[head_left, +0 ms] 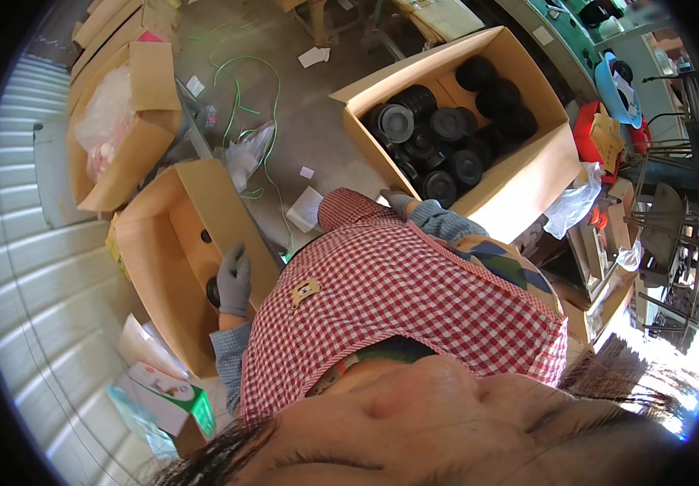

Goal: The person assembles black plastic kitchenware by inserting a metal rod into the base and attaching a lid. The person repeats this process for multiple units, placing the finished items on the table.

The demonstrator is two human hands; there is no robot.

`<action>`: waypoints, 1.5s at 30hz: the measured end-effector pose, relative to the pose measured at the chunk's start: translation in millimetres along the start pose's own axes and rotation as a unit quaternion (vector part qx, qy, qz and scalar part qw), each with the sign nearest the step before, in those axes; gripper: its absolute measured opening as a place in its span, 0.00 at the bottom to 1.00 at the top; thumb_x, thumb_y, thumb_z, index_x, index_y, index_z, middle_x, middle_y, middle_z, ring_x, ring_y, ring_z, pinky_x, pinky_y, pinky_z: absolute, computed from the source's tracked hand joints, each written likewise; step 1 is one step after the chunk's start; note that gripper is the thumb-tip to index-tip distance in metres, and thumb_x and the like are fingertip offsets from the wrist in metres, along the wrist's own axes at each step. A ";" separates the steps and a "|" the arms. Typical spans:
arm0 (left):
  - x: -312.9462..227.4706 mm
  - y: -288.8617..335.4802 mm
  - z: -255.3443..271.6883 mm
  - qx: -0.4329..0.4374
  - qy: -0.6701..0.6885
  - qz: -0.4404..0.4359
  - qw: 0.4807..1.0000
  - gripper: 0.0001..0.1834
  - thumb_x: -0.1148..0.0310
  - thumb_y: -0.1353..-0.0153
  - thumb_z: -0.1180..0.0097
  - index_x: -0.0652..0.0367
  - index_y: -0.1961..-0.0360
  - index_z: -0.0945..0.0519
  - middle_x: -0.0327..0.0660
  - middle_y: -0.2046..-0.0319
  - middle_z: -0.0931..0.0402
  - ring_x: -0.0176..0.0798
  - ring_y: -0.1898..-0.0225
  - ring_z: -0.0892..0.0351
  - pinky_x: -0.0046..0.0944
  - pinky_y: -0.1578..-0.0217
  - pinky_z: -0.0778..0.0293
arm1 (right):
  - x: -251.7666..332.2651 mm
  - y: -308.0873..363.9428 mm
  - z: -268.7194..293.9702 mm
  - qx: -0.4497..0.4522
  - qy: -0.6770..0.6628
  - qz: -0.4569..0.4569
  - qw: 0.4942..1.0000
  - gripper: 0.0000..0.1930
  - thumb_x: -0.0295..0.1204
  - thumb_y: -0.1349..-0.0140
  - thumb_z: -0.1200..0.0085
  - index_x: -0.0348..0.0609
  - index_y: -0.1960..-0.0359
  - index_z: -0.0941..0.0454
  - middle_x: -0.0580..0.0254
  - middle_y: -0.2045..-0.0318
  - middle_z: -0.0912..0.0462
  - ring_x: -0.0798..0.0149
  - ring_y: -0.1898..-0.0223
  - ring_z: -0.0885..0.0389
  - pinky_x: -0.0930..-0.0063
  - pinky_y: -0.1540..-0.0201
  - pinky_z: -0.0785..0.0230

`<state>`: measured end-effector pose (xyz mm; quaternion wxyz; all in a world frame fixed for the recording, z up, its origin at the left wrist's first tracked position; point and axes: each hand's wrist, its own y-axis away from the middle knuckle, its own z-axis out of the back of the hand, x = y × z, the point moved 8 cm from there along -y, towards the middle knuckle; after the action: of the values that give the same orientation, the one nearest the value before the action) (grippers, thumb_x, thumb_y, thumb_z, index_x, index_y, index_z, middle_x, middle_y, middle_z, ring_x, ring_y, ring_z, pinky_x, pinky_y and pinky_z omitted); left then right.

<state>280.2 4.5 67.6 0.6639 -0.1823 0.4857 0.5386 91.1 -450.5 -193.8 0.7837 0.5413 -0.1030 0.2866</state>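
Observation:
My left hand [235, 282], in a grey glove, is over the near side of a cardboard box [167, 263] on the left. Its fingers stretch away from me. Beside that hand, inside the box, a round black piece [213, 292] shows in part; a second small black piece [206, 236] lies farther in. My right hand [399, 202], also gloved in grey, is at the near corner of a larger cardboard carton [519, 182]. That carton holds several black round, ridged pieces [422, 142]. My apron and sleeve partly cover the right hand, so its grip is unclear.
At the far left stands an open box with clear plastic bags [106, 121]. Green strapping [267, 142] and paper scraps [315, 57] lie on the floor. A green and white carton [163, 397] is at the lower left. Blue basin [617, 89] and red box [591, 134] stand right.

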 end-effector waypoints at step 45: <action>-178.3 -574.9 -709.0 0.502 0.095 0.385 0.769 0.45 0.44 0.34 0.38 0.52 0.24 0.43 0.48 0.27 0.40 0.54 0.28 0.38 0.52 0.29 0.40 | -186.6 -155.6 87.1 -0.160 -0.714 -0.376 0.569 0.22 0.55 0.29 0.50 0.61 0.41 0.23 0.58 0.53 0.17 0.57 0.57 0.23 0.50 0.54 0.30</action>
<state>484.4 -837.1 -271.4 0.3487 0.3290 0.7767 0.4085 39.4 -631.4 -370.5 0.5668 0.4253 -0.4601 -0.5349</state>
